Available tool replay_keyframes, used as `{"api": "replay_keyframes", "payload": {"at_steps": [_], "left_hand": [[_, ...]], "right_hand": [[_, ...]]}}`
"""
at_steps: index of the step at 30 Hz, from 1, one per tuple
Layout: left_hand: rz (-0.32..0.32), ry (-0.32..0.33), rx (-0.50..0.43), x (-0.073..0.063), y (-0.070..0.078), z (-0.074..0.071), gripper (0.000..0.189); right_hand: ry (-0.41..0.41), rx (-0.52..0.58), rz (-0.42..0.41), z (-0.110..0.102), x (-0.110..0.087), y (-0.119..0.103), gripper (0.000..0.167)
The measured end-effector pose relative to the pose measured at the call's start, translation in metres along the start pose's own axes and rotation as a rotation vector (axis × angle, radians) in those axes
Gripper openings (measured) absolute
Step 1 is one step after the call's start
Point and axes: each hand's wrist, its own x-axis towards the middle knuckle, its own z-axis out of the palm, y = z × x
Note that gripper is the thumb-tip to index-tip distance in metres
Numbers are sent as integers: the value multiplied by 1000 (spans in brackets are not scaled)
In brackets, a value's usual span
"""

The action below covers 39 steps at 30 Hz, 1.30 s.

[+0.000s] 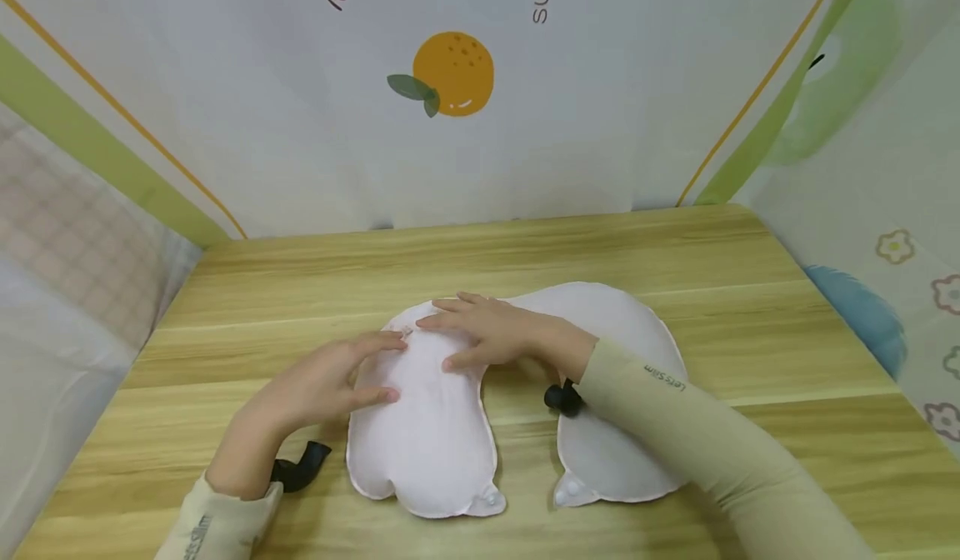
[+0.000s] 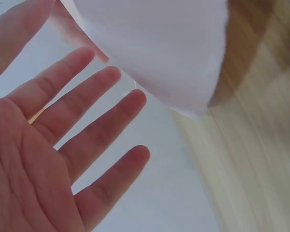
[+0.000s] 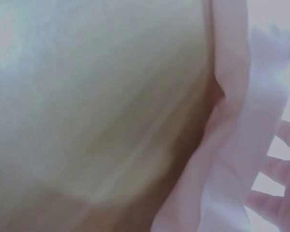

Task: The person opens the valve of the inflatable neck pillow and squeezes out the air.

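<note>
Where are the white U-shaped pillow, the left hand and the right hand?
white U-shaped pillow [image 1: 427, 443]: head view, on its left lobe.
left hand [image 1: 322, 385]: head view, back of the hand.
right hand [image 1: 498, 331]: head view, back of the hand, flat on the pillow.

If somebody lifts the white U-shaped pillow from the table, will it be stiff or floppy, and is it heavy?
The pillow lies rather flat under both hands, left hand and right hand, so it is probably soft and floppy. Its thin fabric edge suggests little weight. Lying flat, it should not roll.
</note>
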Motion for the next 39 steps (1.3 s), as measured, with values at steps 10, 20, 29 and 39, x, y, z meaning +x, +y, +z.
{"api": "replay_keyframes", "payload": {"at_steps": [10, 20, 29, 39], "left_hand": [[113, 28, 70, 1, 6, 4, 54], [99, -28, 90, 3, 4, 11, 50], [88, -62, 87, 7, 1, 11, 49], [83, -87, 52, 9, -1, 10, 51]], "right_hand": [[34, -8, -40, -3, 0, 4, 54], [-25, -61, -3, 9, 0, 5, 54], [-47, -77, 37, 8, 1, 3, 55], [-84, -119, 71, 10, 4, 4, 55]]}}
